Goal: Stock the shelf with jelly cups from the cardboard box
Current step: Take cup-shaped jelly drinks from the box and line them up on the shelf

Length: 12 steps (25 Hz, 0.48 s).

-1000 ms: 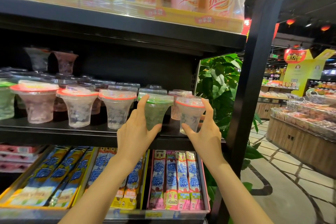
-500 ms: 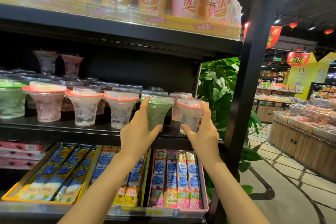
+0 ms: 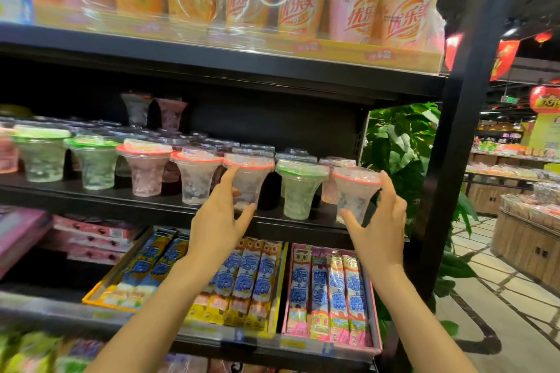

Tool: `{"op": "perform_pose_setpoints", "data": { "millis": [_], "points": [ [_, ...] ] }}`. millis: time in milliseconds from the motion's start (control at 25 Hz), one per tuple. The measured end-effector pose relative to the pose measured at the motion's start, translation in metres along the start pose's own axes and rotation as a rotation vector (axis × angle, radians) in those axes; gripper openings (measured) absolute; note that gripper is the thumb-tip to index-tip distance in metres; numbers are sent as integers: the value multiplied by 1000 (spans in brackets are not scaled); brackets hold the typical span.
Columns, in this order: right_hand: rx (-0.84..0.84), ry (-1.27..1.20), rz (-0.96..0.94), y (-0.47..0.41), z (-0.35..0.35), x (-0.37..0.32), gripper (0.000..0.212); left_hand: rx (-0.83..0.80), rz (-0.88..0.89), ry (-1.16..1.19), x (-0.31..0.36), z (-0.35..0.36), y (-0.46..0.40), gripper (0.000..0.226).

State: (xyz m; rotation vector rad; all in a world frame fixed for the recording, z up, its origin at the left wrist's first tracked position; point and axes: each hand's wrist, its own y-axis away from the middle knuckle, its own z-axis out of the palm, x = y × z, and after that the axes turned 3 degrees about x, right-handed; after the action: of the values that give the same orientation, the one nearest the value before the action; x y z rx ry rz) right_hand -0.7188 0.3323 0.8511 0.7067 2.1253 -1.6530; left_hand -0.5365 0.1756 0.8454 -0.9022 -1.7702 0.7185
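Clear jelly cups with red or green rims stand in a row along the front of the black middle shelf (image 3: 169, 212). My left hand (image 3: 219, 218) reaches up to a red-rimmed jelly cup (image 3: 253, 174): the straight index finger lies against its left side and the thumb sits by its base. A green-rimmed jelly cup (image 3: 298, 188) stands free between my hands. My right hand (image 3: 378, 221) holds the rightmost red-rimmed jelly cup (image 3: 354, 191), thumb at the bottom and fingers curved round its right side. The cardboard box is out of view.
Wrapped milk-tea cups (image 3: 303, 0) fill the shelf above. Trays of jelly sticks (image 3: 330, 291) lie on the shelf below. A black upright post (image 3: 451, 142) bounds the shelf at the right, with a green plant (image 3: 400, 142) behind it and the store aisle beyond.
My left hand has left the green-rimmed cup and shifted left to the neighbouring red-rimmed cup. My right hand stays on the rightmost cup. The camera has moved closer and tilted up.
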Motion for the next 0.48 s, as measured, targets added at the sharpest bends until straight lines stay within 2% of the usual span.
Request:
{"op": "perform_pose_setpoints", "data": {
  "millis": [120,240,320,480],
  "points": [
    [56,-30,-64,17,9,-27,74,17,14,-3,-13,-12,-6,72],
    [-27,-139,-143,36,35,-62,64,49,28,-28,-32,-27,-11,66],
    [-96,-125,-131,40,57,-82,66,42,26,-62,-46,-38,-16,65],
    [-267,-159,9,36,99,-108,75,12,60,-90,-72,-52,-27,70]
  ]
}}
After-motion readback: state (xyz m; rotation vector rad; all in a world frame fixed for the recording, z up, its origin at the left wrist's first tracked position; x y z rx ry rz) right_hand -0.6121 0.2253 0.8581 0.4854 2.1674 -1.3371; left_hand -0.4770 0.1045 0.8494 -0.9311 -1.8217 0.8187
